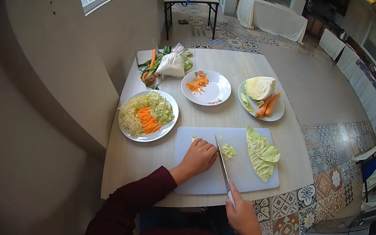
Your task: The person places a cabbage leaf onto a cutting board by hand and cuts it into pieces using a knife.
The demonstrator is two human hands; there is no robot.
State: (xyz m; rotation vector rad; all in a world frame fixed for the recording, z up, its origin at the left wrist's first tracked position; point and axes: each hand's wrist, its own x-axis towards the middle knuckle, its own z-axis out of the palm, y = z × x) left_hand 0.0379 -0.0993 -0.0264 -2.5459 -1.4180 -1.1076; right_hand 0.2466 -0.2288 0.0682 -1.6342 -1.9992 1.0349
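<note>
My right hand (244, 216) is closed round the white handle of a kitchen knife (223, 165), whose blade slants up and left across the white cutting board (197, 184). Just left of the blade, my left hand (199, 158) presses down with curled fingers on a piece of cabbage (193, 139). Most of that piece is hidden; a pale green bit peeks out beyond the knuckles. Right of the blade lies a little heap of shredded cabbage (228, 151). Larger cabbage leaves (261, 154) rest on the board's right side.
A plate (170, 129) of shredded cabbage and carrot strips stands at left. Behind are a plate (221, 91) with carrot peelings and a plate (273, 118) holding a cut cabbage (259, 88) and carrots (272, 104). A bag of white contents (172, 65) sits by vegetables near the wall.
</note>
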